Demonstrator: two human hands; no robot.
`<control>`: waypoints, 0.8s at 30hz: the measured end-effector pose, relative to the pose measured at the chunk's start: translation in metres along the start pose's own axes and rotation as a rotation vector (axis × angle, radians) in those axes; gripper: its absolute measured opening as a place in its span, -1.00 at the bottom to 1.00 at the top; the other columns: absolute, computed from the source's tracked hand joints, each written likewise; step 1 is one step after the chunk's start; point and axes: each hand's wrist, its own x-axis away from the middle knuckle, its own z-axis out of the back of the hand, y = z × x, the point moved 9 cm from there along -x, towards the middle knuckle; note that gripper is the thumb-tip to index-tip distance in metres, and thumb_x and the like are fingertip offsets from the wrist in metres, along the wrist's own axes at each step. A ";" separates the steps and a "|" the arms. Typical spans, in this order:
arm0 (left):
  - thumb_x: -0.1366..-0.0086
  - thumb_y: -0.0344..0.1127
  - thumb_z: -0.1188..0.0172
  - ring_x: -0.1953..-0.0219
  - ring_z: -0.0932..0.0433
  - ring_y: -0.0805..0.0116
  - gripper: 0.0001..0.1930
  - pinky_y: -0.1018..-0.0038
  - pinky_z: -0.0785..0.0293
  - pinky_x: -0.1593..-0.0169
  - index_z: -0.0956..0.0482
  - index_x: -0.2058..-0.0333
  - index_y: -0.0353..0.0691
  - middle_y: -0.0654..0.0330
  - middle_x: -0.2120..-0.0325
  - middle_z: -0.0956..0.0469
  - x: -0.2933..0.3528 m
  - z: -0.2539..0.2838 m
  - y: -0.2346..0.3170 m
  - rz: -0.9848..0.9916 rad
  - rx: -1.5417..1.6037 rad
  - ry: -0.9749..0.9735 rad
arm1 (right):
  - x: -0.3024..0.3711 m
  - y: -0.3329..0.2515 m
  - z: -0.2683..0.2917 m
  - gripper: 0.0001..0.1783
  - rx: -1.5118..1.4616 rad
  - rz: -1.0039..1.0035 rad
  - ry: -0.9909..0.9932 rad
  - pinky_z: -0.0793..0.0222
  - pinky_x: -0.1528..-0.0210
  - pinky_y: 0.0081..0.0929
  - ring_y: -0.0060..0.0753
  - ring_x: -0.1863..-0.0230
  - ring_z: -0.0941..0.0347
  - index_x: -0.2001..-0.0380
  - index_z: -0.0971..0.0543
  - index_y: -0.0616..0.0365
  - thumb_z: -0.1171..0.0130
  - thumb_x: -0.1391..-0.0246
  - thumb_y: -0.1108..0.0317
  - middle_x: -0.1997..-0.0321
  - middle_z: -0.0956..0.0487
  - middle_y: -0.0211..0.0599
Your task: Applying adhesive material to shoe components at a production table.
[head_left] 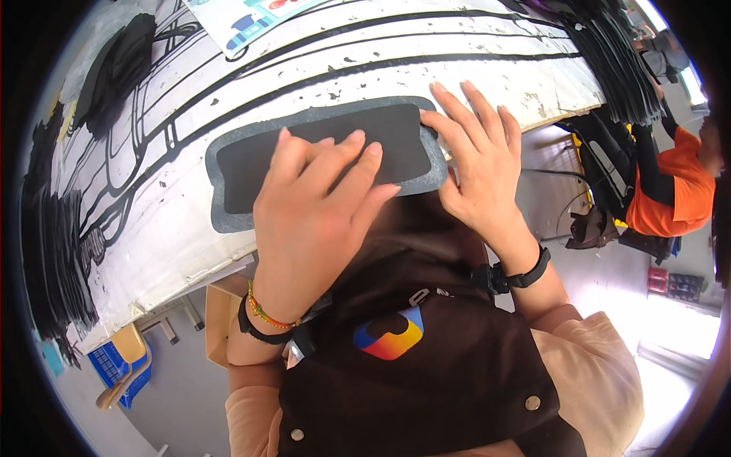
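A grey-bordered black panel (400, 141) is lying on a desk (529, 84).
Over the panel, the left hand (312, 199) is half curling its fingers, any hold unclear; at the panel's right end, the right hand (481, 169) is resting, fingers spread, one touching it.

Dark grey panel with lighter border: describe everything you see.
The dark grey rectangular panel looks flat and matte, perhaps foam or fabric; its lighter grey border is uneven, with rounded corners. It lies on the white tabletop with black streaks, aslant, right end higher in view. The left hand covers part of it; contact is unclear. The right hand's fingers appear to touch its right end.
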 end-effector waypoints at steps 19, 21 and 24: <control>-0.11 -0.26 -0.48 -0.13 -0.56 0.05 -0.43 0.12 -0.51 -0.25 -0.65 -0.14 -0.19 0.12 -0.14 -0.62 0.016 -0.002 0.010 0.006 -0.056 -0.066 | -0.009 0.023 0.028 -0.28 -0.918 -0.231 0.113 -0.18 -0.48 -0.13 -0.06 -0.42 -0.38 -0.22 -0.45 0.29 0.11 0.15 0.61 -0.32 -0.53 -0.01; -0.10 -0.28 -0.48 -0.17 -0.55 0.03 -0.40 0.11 -0.51 -0.25 -0.62 -0.16 -0.24 0.11 -0.13 -0.63 0.015 -0.003 0.008 0.024 -0.038 -0.081 | -0.020 -0.034 0.033 -0.34 -0.479 0.215 -0.040 -0.18 -0.45 -0.03 -0.01 -0.43 -0.37 -0.27 -0.44 0.26 -0.02 -0.01 0.51 -0.35 -0.51 -0.01; -0.10 -0.29 -0.48 -0.27 -0.49 -0.01 -0.32 0.06 -0.46 -0.29 -0.54 -0.22 -0.29 0.06 -0.18 -0.58 0.017 -0.001 -0.002 0.073 0.056 -0.088 | -0.015 -0.068 0.005 -0.34 -0.350 0.271 -0.209 -0.07 -0.47 0.12 -0.10 -0.49 -0.28 -0.36 -0.41 0.22 -0.10 -0.24 0.18 -0.42 -0.44 -0.07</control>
